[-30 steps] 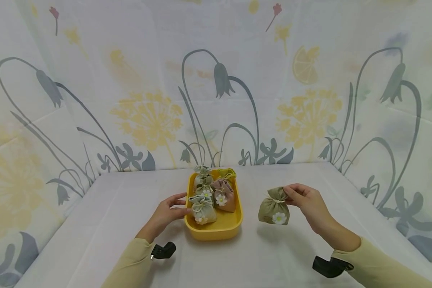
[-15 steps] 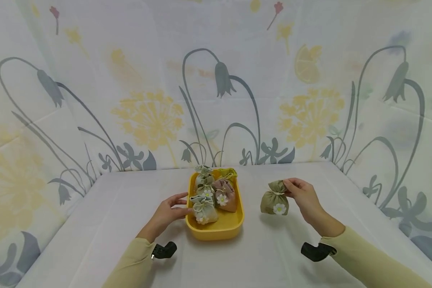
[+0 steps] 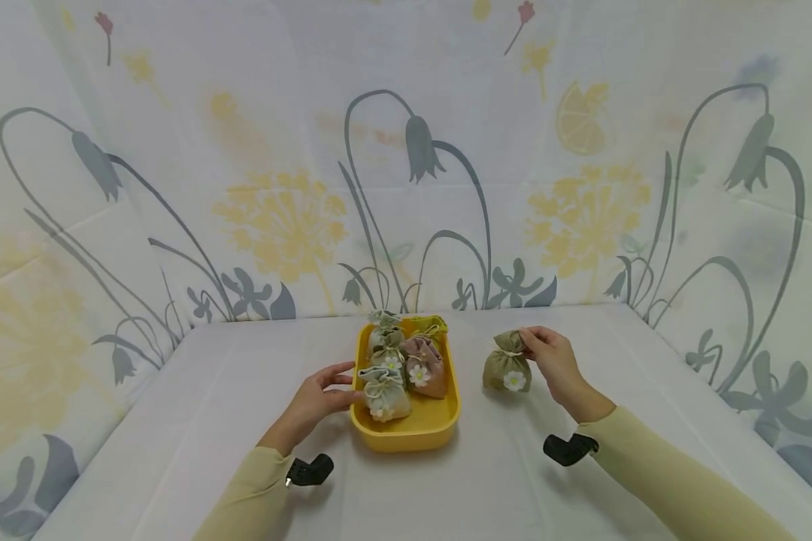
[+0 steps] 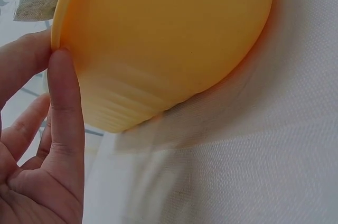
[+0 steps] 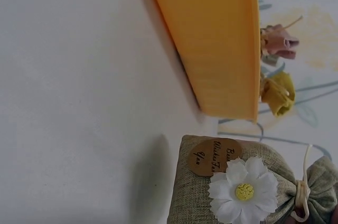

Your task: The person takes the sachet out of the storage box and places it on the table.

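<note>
My right hand [image 3: 553,362] pinches the gathered top of an olive-green drawstring pouch [image 3: 504,372], to the right of a yellow tub [image 3: 406,442]. In the right wrist view the pouch [image 5: 195,192] hangs over a shadow on the cloth, showing a white flower and a round brown tag. My left hand [image 3: 314,398] holds the tub's left rim between thumb and index finger, its other fingers loosely spread. Inside the tub sit several pouches: a pale one with a flower [image 3: 383,402] at front left, a pink one [image 3: 429,376], and a yellow-green one [image 3: 433,325] at the back.
A white cloth [image 3: 243,361] covers the table, and a flower-printed curtain [image 3: 406,150] rises behind and at both sides. Black wrist cameras stick out from the left sleeve [image 3: 250,488] and right sleeve [image 3: 649,458].
My right hand has moved away from me with the olive-green pouch, first a little right, then left toward the tub. My left hand and the tub have stayed put.
</note>
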`<state>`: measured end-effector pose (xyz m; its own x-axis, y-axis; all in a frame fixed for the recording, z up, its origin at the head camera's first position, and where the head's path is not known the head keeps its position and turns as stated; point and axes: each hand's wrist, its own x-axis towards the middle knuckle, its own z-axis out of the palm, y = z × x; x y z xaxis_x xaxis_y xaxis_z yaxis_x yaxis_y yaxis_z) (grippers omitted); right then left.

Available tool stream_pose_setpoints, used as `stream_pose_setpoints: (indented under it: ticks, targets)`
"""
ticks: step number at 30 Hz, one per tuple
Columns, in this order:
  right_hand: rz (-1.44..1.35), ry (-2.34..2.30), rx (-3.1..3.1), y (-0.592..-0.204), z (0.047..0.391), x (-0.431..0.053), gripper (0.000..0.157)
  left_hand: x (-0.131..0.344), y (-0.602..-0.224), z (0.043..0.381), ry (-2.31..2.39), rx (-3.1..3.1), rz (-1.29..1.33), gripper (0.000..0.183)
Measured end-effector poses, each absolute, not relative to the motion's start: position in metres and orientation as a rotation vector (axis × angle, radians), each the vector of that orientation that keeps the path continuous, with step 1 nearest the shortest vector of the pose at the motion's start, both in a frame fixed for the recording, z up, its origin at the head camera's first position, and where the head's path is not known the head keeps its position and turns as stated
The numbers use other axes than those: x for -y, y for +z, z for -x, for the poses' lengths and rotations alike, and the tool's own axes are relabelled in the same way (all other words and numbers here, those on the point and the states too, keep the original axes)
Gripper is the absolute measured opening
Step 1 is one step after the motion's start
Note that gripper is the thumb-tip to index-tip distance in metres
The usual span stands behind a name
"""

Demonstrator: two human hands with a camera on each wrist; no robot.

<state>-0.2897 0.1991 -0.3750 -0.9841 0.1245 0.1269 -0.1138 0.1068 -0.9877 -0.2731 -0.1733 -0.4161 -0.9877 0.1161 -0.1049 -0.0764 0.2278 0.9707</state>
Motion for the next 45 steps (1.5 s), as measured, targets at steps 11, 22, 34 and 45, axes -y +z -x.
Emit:
stream_pose_setpoints:
  ticks: [11,22,34,45]
  targets:
    - [-0.011,2.019,2.129,-0.373,0.325,-0.185,0.028,0.172,-0.416,0.274,1.848,-2.34,-0.054,0.066]
    - [0.011,1.892,2.305,-0.388,0.337,-0.187,0.036,0.171,-0.417,0.272,1.867,-2.329,-0.062,0.066]
    - [-0.02,1.781,2.401,-0.385,0.324,-0.205,0.039,0.172,-0.419,0.272,1.897,-2.322,-0.032,0.063]
    - [-0.015,1.819,2.394,-0.377,0.309,-0.218,0.038,0.172,-0.419,0.27,1.889,-2.341,-0.048,0.064]
